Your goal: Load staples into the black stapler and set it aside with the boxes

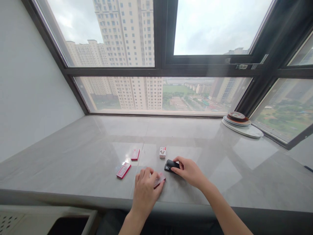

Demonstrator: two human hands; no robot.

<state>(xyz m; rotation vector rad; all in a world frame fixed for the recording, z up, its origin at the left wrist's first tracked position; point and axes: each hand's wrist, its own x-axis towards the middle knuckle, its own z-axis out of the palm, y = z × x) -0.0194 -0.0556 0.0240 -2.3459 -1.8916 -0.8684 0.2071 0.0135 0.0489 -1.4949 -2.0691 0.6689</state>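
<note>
My left hand (147,186) closes over a small pink-and-white box (160,179) near the front of the grey stone sill, its thumb and fingers along the sides. To the right, my right hand (187,169) grips a black stapler (169,165) lying on the surface, fingers on top and thumb on the near side. Just behind the stapler stands a little white box (162,152) with a dark picture and red marks. Left of my hands lie two more flat pink-and-white boxes, the nearer box (123,170) and the farther box (135,154).
A stack of round plates or mats (241,123) rests at the back right corner of the sill (73,153). Dark-framed windows (158,72) rise behind. A white wall (36,81) bounds the left, and a pale perforated unit (14,222) sits below the front edge.
</note>
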